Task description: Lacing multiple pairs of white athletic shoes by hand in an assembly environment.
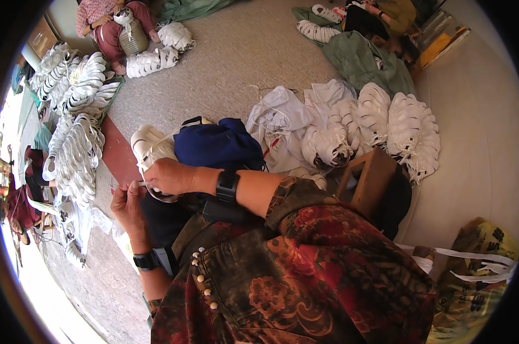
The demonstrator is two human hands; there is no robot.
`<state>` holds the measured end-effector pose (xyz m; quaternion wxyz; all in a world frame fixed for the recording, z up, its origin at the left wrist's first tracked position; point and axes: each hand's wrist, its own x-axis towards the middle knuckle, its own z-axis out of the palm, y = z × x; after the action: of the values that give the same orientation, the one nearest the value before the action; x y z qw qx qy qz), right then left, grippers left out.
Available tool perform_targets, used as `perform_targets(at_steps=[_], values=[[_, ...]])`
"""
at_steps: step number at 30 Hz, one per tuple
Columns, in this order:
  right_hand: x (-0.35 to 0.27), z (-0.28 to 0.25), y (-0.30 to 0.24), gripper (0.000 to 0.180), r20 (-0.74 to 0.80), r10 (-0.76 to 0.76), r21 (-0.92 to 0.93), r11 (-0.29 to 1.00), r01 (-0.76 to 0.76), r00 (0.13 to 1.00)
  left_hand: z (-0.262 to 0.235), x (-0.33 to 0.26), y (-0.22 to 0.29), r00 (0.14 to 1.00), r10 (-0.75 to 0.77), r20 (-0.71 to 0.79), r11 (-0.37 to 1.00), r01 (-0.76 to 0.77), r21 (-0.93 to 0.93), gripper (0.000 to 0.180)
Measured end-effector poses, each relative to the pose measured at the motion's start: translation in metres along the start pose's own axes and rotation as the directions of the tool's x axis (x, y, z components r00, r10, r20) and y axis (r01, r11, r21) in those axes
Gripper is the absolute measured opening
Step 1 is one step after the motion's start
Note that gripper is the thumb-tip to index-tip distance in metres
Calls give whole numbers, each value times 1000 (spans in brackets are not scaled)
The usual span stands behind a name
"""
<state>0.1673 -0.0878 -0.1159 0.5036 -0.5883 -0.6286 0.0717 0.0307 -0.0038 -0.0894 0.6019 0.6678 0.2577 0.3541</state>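
- Head view: the right hand [169, 176] sits left of centre, at about 9 o'clock, fingers closed around a curved white shoe piece [158, 195].
- The left hand [127, 207], just below at 8 o'clock, pinches the same piece's near end.
- A white shoe upper [151, 147] and a blue cloth [218, 144] lie just above the hands, at 11 o'clock.
- Stacked white uppers [385, 129] lie at 2 o'clock, beside a wooden stool [369, 179].
- Another seated person [117, 26] works at 11 o'clock, far off.

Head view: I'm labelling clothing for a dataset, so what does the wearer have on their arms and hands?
Both hands are bare, no gloves. The left hand has a black band at its wrist; the right hand has a broader black band. The right sleeve is dark with red flowers.
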Motion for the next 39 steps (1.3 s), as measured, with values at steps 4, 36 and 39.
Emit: perform_targets(at_steps=[4,36,39], values=[[9,-12,29,19,96,516,362,779,-512,851,13,2,-22,835,356,421,556,-551,623,17],[98,-195,-220,13,-135,-275,563,769,303,952,7,71,-69,999,-46,-18,602,42,798,21],[97,-199,-217,14,-155,-238,541,792,284,959,13,78,-70,994,-108,-29,564,86,822,21]])
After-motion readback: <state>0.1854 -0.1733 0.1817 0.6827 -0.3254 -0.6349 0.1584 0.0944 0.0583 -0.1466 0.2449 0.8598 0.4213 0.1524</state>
